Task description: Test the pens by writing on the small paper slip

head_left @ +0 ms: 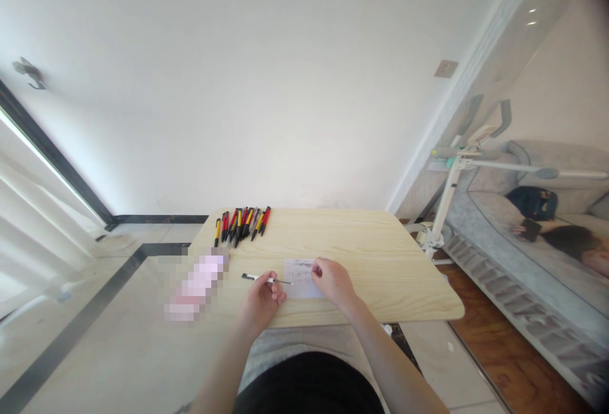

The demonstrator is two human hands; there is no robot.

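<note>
My left hand [262, 301] is closed around a white pen [253, 278] with a black end pointing left. A thin ink refill [284, 283] sticks out of the pen to the right, over a small sheet of paper [304, 288] with scribbled marks along its top. My right hand [334, 279] rests at the paper's right side, thumb and fingertips pinched together. Whatever those fingertips hold, if anything, is too small to make out. Several red, yellow, grey and black pens [242, 224] lie in a cluster at the table's back left.
The light wooden table [352, 230] stands against a white wall. A blurred-out pinkish area [200, 284] covers its left edge. To the right are a white exercise machine [447, 201] and a grey sofa [499, 230], where a person lies holding a dark phone [530, 230].
</note>
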